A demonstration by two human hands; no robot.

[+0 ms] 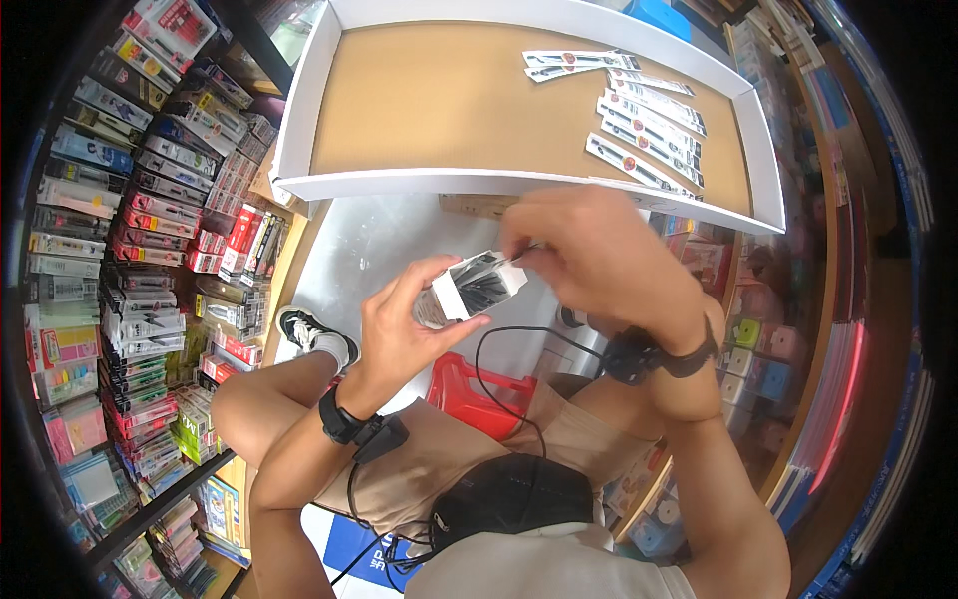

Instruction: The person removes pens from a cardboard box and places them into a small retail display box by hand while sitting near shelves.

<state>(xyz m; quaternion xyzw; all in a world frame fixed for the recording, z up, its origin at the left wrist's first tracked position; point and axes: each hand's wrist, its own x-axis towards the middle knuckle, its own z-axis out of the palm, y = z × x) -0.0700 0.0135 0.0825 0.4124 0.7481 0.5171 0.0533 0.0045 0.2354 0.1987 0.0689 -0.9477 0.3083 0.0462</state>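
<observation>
My left hand (pixel 404 318) grips a small white carton (pixel 450 296), tilted with its open end towards the right. Inside are several slim dark items in clear wrapping (pixel 483 287), packed side by side; what they are exactly cannot be told. At the carton's open flap, my right hand (pixel 591 251) pinches a thin dark piece between thumb and fingers, most of it hidden. Beyond my hands lies a shallow white cardboard tray (pixel 464 180) with a brown floor. Several slim white packets of pens or refills (pixel 636 123) lie loosely fanned at its right side.
Shelves of packaged stationery (pixel 157 217) rise close on the left. To the right stand a shelf of small boxed goods (pixel 748 367) and upright books (pixel 831 397). A red plastic stool (pixel 479 400) is below my hands. Black cables (pixel 524 329) run from the wrist devices.
</observation>
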